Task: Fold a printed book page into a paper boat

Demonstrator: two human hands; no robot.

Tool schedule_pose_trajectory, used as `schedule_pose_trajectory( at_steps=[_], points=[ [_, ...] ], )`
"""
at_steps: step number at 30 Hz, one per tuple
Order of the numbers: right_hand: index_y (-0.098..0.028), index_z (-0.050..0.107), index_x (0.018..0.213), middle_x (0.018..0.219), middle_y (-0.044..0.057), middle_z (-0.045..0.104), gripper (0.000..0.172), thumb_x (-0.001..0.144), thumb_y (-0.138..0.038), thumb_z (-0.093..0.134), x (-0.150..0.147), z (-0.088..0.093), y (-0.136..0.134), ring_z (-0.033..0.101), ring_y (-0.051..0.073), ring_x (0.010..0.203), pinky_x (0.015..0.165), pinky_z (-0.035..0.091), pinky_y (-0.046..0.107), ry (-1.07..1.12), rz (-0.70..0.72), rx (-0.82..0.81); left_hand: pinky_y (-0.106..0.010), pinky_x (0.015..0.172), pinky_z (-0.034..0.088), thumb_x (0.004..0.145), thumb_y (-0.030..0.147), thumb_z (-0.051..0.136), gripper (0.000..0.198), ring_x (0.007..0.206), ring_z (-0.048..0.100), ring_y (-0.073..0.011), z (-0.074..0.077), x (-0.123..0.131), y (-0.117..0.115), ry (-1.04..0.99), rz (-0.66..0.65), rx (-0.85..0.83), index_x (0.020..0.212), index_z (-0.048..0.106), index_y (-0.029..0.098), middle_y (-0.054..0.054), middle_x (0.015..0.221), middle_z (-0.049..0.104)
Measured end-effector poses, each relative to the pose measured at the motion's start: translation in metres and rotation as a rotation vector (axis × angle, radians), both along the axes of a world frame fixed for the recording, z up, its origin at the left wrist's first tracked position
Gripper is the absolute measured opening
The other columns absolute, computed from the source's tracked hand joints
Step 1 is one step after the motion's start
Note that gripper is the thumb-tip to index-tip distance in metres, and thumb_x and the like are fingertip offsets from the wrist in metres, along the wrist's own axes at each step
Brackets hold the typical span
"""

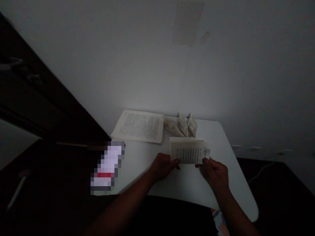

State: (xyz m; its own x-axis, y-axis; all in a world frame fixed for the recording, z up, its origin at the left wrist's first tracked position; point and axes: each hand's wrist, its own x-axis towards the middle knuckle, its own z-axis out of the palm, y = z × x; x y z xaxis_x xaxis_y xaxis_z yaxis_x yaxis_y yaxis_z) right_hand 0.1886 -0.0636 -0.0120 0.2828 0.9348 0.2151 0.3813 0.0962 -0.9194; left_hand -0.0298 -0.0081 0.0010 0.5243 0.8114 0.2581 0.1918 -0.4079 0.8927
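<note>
A folded sheet of printed paper [189, 151] is held up above the white table, between both hands. My left hand [164, 166] pinches its lower left corner with thumb and fingers. At the lower right corner my right hand [215, 171] grips the same sheet, where a small flap shows at the edge. Just behind the sheet stand several folded paper boats [183, 124], partly overlapping. To their left lies a stack of printed pages [140, 126], flat on the table.
The white table [236, 183] has rounded corners and stands against a pale wall [147, 65]. A pixelated phone-like shape [108, 167] lies at the table's left edge. A dark door [36, 82] is on the left. A cable [262, 170] runs at the right.
</note>
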Motion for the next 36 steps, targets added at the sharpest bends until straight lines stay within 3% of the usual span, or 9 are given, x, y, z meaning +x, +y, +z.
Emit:
schedule_pose_trajectory(
  at_steps=[8, 14, 21, 25, 29, 36],
  points=[
    [-0.016, 0.068, 0.060, 0.059, 0.002, 0.065, 0.036, 0.080, -0.043, 0.055, 0.006, -0.002, -0.002, 0.058, 0.015, 0.056, 0.055, 0.043, 0.025, 0.053, -0.158, 0.007, -0.022, 0.060, 0.048, 0.082, 0.036, 0.053, 0.035, 0.058, 0.063, -0.0125, 0.009, -0.002, 0.003, -0.115, 0.086, -0.044, 0.058, 0.069, 0.015, -0.005, 0.062, 0.068],
    [-0.016, 0.068, 0.057, 0.056, 0.002, 0.065, 0.036, 0.078, -0.043, 0.057, 0.003, 0.002, -0.003, 0.058, 0.015, 0.054, 0.054, 0.044, 0.024, 0.042, -0.191, 0.005, -0.023, 0.059, 0.048, 0.078, 0.034, 0.059, 0.027, 0.058, 0.062, -0.0129, 0.004, -0.003, 0.004, -0.178, 0.173, -0.115, 0.062, 0.067, 0.014, -0.005, 0.064, 0.068],
    [-0.016, 0.067, 0.055, 0.054, 0.000, 0.063, 0.031, 0.074, -0.040, 0.062, 0.005, -0.001, -0.002, 0.057, 0.014, 0.051, 0.052, 0.045, 0.023, -0.009, -0.086, 0.044, -0.020, 0.049, 0.044, 0.073, 0.037, 0.065, 0.027, 0.052, 0.055, -0.0087, -0.006, -0.002, 0.010, -0.454, 0.279, -0.361, 0.082, 0.056, 0.013, -0.001, 0.066, 0.062],
    [-0.016, 0.061, 0.046, 0.046, -0.002, 0.054, 0.037, 0.073, -0.042, 0.063, 0.003, 0.000, -0.001, 0.049, 0.011, 0.044, 0.045, 0.041, 0.022, -0.040, 0.006, 0.032, -0.022, 0.051, 0.045, 0.074, 0.039, 0.063, 0.032, 0.055, 0.057, -0.0104, -0.006, -0.003, 0.011, -0.434, 0.239, -0.463, 0.090, 0.057, 0.012, -0.003, 0.069, 0.064],
    [-0.017, 0.061, 0.046, 0.046, -0.001, 0.054, 0.038, 0.070, -0.046, 0.065, 0.001, 0.005, 0.000, 0.050, 0.012, 0.045, 0.044, 0.042, 0.023, -0.002, 0.088, 0.009, -0.022, 0.058, 0.045, 0.070, 0.037, 0.067, 0.030, 0.061, 0.058, -0.0109, -0.005, -0.003, 0.010, -0.307, 0.153, -0.468, 0.087, 0.063, 0.012, -0.003, 0.069, 0.063],
    [-0.016, 0.057, 0.046, 0.045, -0.001, 0.054, 0.039, 0.070, -0.045, 0.065, 0.002, 0.004, 0.004, 0.049, 0.012, 0.043, 0.043, 0.041, 0.024, 0.179, 0.129, -0.091, -0.019, 0.050, 0.039, 0.075, 0.032, 0.061, 0.029, 0.051, 0.049, -0.0064, -0.009, -0.001, 0.009, -0.310, 0.053, -0.455, 0.098, 0.060, 0.013, -0.001, 0.070, 0.061]
  ],
)
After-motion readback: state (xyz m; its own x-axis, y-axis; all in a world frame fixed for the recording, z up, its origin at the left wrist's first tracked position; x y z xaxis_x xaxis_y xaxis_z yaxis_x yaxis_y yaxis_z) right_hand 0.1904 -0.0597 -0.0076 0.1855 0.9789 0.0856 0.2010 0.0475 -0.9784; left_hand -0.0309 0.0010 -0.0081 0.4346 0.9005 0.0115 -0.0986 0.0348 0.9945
